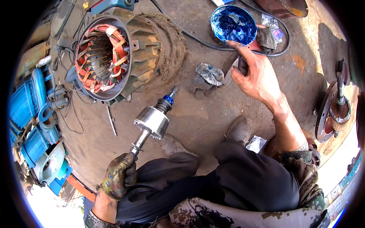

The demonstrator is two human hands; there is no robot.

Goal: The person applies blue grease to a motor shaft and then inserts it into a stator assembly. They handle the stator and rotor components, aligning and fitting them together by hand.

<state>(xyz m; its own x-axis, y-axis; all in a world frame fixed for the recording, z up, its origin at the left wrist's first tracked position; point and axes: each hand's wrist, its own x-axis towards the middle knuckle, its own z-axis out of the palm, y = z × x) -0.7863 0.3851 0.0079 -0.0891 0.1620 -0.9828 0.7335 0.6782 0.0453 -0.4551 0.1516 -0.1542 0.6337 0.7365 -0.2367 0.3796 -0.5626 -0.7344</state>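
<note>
My left hand [119,175], in a grimy glove, is wrapped round the lower shaft of a motor rotor [153,121]. The rotor is tilted, its upper end pointing away and to the right. Blue grease [168,99] coats the shaft just above a dark ribbed part. My bare right hand [260,78] reaches forward with its index finger stretched to the near rim of a bowl [234,24] smeared inside with blue grease. Its thumb stands apart, and the other fingers are partly hidden. A dirty crumpled rag [210,75] lies to its left, beside a flat metal blade [230,72].
A ribbed motor housing [142,57] with red copper windings stands at the far left. Black cable [197,40] curves behind and around the bowl. Blue motor parts [34,110] are piled at the left edge; a flanged metal part [330,110] stands at right. A thin metal strip [111,121] lies below the housing.
</note>
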